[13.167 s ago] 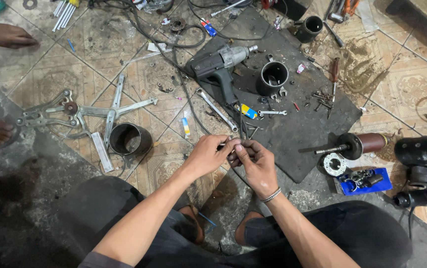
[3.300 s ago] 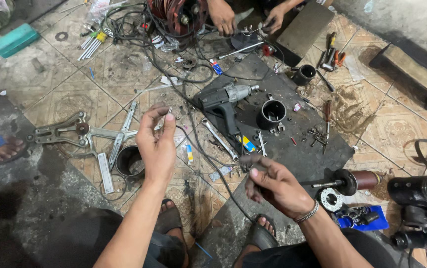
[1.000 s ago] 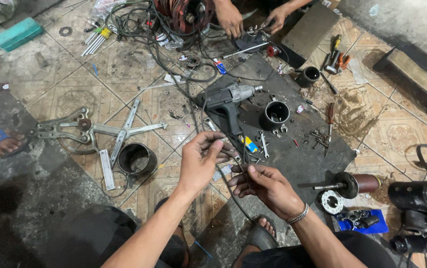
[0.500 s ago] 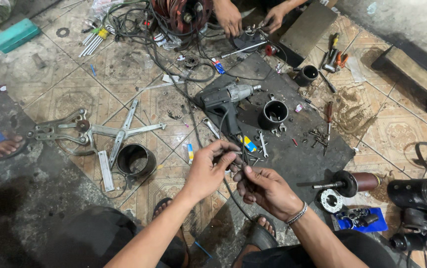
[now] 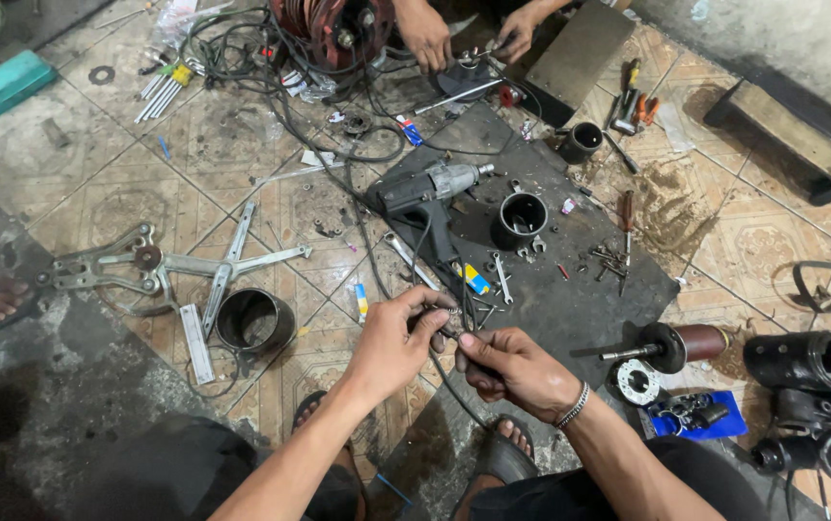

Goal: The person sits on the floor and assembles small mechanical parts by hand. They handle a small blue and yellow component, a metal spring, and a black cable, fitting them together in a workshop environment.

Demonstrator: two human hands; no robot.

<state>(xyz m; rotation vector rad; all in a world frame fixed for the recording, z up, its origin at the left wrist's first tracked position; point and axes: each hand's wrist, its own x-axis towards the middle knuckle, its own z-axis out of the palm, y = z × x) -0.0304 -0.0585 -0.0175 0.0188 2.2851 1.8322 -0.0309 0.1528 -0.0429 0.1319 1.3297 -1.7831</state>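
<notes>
Head view, looking down at my own two hands over a tiled workshop floor. Between them runs a thin black cable (image 5: 446,371), pinched at its upper end by both hands and trailing down toward my feet, so its long axis runs roughly away from me and toward me. My left hand (image 5: 398,342) grips the cable end with fingertips closed around a small metal part, too small to make out. My right hand (image 5: 512,371), a bracelet on its wrist, is closed on the cable just beside it, fingertips nearly touching the left. Both hands are equally near; the cable end sits between them, slightly nearer the left.

Just beyond my hands lies a dark rubber mat (image 5: 570,309) carrying a grey power drill (image 5: 427,193), a black cylindrical housing (image 5: 520,218) and scattered wrenches. To my left stand a metal puller (image 5: 160,268) and a short black tube (image 5: 253,320). To my right lies a motor armature (image 5: 676,345). At the top, another person's hands (image 5: 425,34) work on other parts.
</notes>
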